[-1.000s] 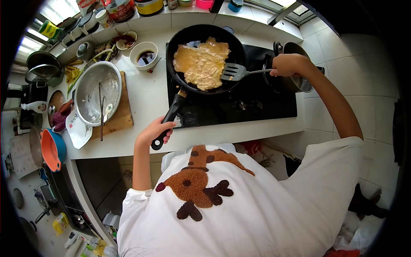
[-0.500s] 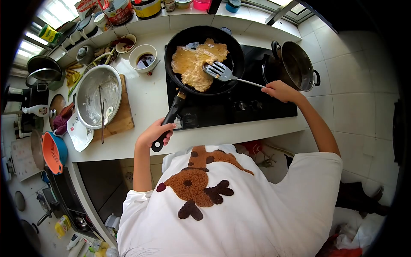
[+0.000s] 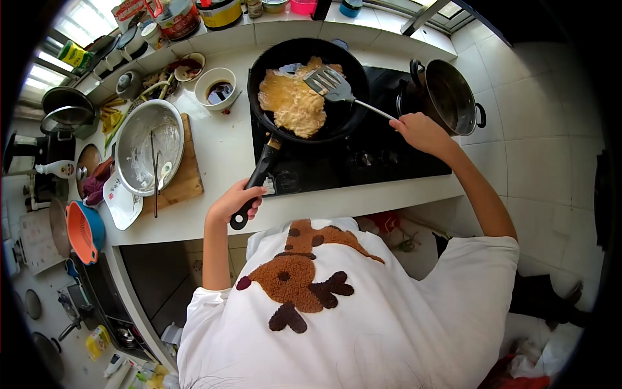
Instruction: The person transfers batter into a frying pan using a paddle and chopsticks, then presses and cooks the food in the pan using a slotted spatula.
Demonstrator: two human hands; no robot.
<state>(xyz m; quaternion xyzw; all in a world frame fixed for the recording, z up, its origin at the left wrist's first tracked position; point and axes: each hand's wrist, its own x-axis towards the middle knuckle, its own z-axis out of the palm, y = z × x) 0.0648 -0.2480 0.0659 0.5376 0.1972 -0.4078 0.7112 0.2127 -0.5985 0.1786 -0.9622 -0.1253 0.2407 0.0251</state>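
Observation:
My left hand [image 3: 234,206] is closed around the black handle of a frying pan [image 3: 353,123], which stands on the black stove [image 3: 408,159]. In my right hand [image 3: 421,133] is the metal handle of a slotted spatula [image 3: 329,84]. The spatula's grey head lies over the upper right part of the yellow, egg-like food [image 3: 285,97] in the pan, covering some of it. The food is spread unevenly over the left and middle of the pan, and dark pan surface shows at the right.
A steel pot [image 3: 447,97] stands right of the pan. On the left are a bowl with dark liquid [image 3: 217,89] and a metal bowl [image 3: 139,175] with chopsticks, partly over a wooden board [image 3: 188,175]. Jars line the back ledge [image 3: 285,34].
My right hand has shifted slightly up and left, carrying the spatula head toward the top of the pan. The food's right part is now folded or pushed left. My left hand stays put.

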